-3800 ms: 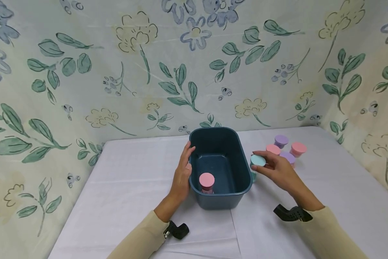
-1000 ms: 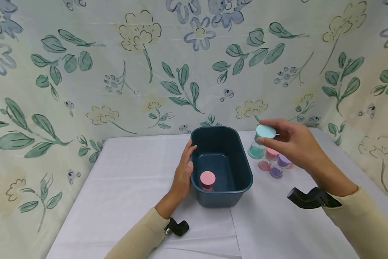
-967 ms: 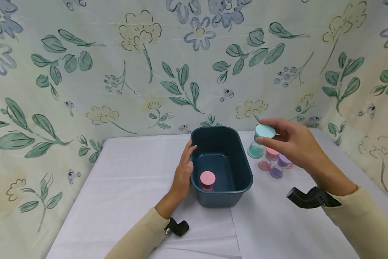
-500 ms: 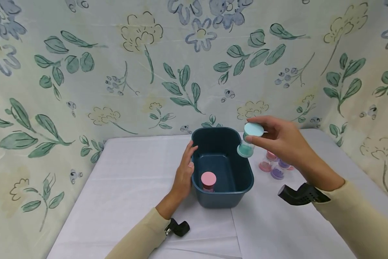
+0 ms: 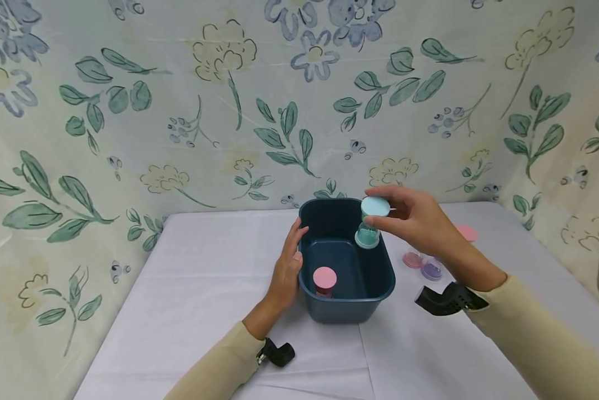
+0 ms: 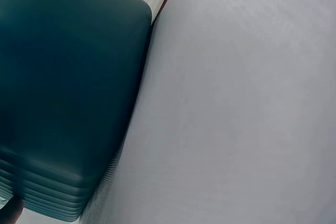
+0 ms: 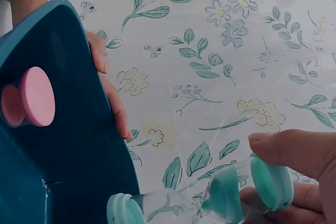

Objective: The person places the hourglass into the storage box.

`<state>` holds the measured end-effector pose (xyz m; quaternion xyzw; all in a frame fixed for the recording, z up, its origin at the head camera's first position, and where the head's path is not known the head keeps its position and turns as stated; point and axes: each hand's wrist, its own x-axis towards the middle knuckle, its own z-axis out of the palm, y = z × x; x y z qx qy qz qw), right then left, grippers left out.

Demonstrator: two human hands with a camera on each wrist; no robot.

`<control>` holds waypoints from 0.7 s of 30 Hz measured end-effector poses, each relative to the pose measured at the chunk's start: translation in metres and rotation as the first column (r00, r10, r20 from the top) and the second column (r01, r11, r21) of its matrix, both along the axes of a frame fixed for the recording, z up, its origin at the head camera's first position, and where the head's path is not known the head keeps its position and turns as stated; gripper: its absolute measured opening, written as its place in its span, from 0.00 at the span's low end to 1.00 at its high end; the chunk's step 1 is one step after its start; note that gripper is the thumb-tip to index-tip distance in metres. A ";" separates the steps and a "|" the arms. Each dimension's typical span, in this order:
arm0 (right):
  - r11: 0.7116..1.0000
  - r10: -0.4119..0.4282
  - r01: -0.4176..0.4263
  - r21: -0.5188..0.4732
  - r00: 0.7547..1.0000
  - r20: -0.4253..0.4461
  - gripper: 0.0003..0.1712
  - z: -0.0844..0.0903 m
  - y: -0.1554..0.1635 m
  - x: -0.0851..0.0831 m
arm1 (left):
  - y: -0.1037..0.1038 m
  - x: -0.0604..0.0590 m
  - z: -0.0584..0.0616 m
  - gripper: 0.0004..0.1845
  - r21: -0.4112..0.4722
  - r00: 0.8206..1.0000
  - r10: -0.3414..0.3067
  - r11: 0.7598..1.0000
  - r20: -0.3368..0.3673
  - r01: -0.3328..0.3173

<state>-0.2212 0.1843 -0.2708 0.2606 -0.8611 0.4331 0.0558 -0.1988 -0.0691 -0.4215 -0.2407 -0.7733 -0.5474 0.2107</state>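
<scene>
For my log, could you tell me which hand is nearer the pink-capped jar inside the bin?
Left. The left hand rests on the bin's left wall beside the pink-capped jar; the right hand is higher, over the far right corner.

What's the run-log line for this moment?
right hand: holds teal sand timer over dark teal bin | left hand: rests on bin's left wall | in bin: pink sand timer | beside bin: pink and purple timers

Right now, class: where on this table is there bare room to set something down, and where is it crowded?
Bare cloth lies left of the tub, beyond the left hand, and along the near edge of the table. It is crowded right of the tub, where small jars sit below the right hand holding the teal jar.
</scene>
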 end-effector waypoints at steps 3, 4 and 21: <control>1.000 0.002 -0.002 0.006 1.000 0.027 0.32 -0.005 -0.004 -0.003 | -0.002 -0.011 -0.017 0.29 -0.004 1.000 0.007 1.000 -0.021 -0.007; 1.000 0.004 -0.005 0.009 0.999 0.033 0.32 -0.006 -0.005 -0.004 | -0.002 -0.011 -0.018 0.29 -0.006 1.000 0.009 1.000 -0.025 -0.009; 0.998 0.060 -0.060 0.008 0.998 0.032 0.30 -0.032 -0.025 -0.015 | 0.002 0.015 0.020 0.30 0.000 1.000 -0.011 1.000 0.022 0.011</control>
